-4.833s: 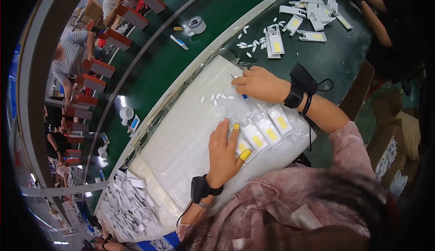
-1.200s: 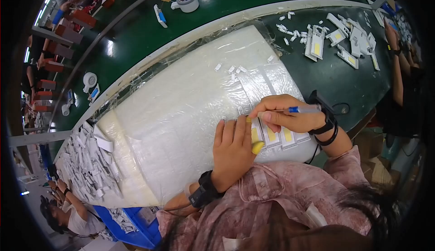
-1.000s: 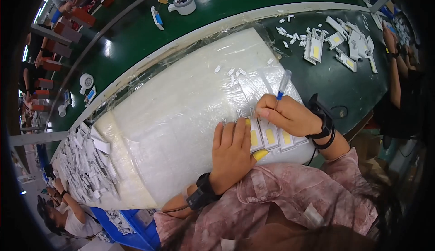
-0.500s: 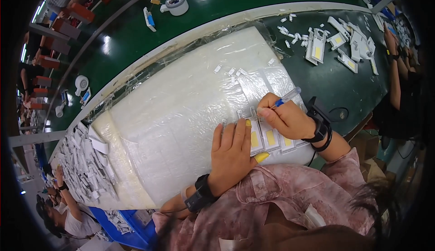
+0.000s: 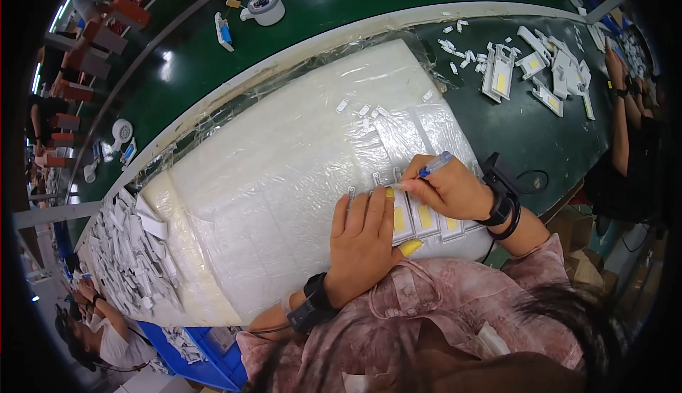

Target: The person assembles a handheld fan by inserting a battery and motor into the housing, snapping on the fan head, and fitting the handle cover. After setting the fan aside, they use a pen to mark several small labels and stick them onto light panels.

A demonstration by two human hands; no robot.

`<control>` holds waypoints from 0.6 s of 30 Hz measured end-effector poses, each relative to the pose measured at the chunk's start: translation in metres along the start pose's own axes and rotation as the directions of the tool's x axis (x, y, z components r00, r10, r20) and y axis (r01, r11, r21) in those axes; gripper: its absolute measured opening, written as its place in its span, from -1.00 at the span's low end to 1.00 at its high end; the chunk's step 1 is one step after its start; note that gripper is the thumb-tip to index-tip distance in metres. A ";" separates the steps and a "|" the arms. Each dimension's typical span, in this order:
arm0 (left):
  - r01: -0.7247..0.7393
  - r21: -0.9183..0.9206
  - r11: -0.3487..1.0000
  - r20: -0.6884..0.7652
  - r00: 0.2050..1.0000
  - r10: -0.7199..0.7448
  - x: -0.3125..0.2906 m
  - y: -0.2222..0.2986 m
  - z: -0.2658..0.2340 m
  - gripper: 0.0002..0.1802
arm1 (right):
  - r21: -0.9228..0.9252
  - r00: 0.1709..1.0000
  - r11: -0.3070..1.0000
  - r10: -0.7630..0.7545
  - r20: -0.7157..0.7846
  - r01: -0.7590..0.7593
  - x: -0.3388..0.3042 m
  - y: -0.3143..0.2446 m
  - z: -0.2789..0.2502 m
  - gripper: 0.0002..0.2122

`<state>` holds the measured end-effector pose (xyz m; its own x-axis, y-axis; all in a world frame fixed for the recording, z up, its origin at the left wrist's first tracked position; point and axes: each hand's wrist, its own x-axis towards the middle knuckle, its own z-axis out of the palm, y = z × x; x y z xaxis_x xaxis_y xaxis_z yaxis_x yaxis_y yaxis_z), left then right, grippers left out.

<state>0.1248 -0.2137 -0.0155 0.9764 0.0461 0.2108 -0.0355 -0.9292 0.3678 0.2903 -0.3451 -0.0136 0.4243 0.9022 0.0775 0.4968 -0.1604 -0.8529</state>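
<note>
My left hand lies flat with fingers stretched, over a row of white plastic pieces with yellow rectangles. Yellow covers wrap its thumb and index fingertip. Just to its right, my right hand is closed around a slim pen-like tool with a clear and blue handle. The tool's working end points down and left, beside the left index fingertip; its exact contact is hidden. Small white clips stick out above the row. Both hands rest on a plastic-wrapped white foam pad.
Several small white clips lie higher on the pad. A heap of white parts covers its left end; more white housings lie on the table at right. A green conveyor carries a round white device. Co-workers sit on both sides.
My right hand has tilted the tool, bringing its handle lower and its tip closer to my left index finger. My left hand stays in place. Devices on the conveyor have shifted slightly left.
</note>
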 end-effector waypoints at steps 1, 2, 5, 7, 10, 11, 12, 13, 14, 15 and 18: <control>0.000 -0.001 1.000 0.001 1.000 0.000 0.000 0.000 0.000 -0.16 | -0.006 1.000 1.000 -0.001 0.004 0.001 0.000 0.000 0.000 -0.86; -0.006 0.000 1.000 -0.005 1.000 0.006 0.000 0.000 0.000 -0.16 | -0.013 1.000 1.000 -0.002 0.008 0.002 0.000 0.000 -0.001 -0.87; -0.009 -0.002 1.000 -0.006 1.000 0.009 0.001 -0.001 -0.001 -0.15 | -0.048 1.000 0.999 0.000 0.031 0.002 0.001 0.000 0.000 -0.88; -0.009 -0.007 1.000 0.000 1.000 0.009 0.001 0.000 -0.001 -0.15 | -0.067 0.999 0.996 -0.050 0.021 0.051 0.002 0.003 0.002 -0.88; -0.005 0.005 1.000 0.007 1.000 0.005 0.002 0.000 -0.002 -0.16 | -0.056 0.998 0.997 -0.057 0.016 0.058 0.001 0.003 0.001 -0.89; -0.004 0.003 1.000 0.011 1.000 0.004 0.002 0.000 -0.003 -0.16 | -0.025 1.000 1.000 -0.015 0.023 0.016 0.000 0.003 0.001 -0.89; -0.004 0.001 1.000 0.015 1.000 0.004 0.001 0.000 -0.003 -0.17 | -0.024 1.000 1.000 -0.014 0.025 0.015 0.001 0.003 0.000 -0.89; -0.003 0.001 1.000 0.016 1.000 0.003 0.001 -0.001 -0.003 -0.17 | -0.030 1.000 0.999 -0.018 0.024 0.019 0.001 0.003 0.001 -0.89; -0.004 0.001 1.000 0.016 1.000 0.004 0.001 -0.001 -0.003 -0.17 | -0.036 0.999 0.999 -0.022 0.023 0.023 0.001 0.003 0.001 -0.89; -0.005 0.001 1.000 0.015 1.000 0.005 0.001 -0.001 -0.002 -0.17 | -0.035 1.000 0.999 -0.021 0.023 0.022 0.001 0.003 0.002 -0.89; -0.010 -0.008 1.000 0.017 1.000 0.010 0.001 -0.002 0.000 -0.17 | -0.047 1.000 0.999 -0.020 0.024 0.021 0.001 0.004 0.002 -0.89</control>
<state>0.1263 -0.2119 -0.0160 0.9796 0.0307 0.1986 -0.0465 -0.9268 0.3726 0.2909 -0.3443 -0.0182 0.3965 0.9144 0.0820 0.5405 -0.1604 -0.8259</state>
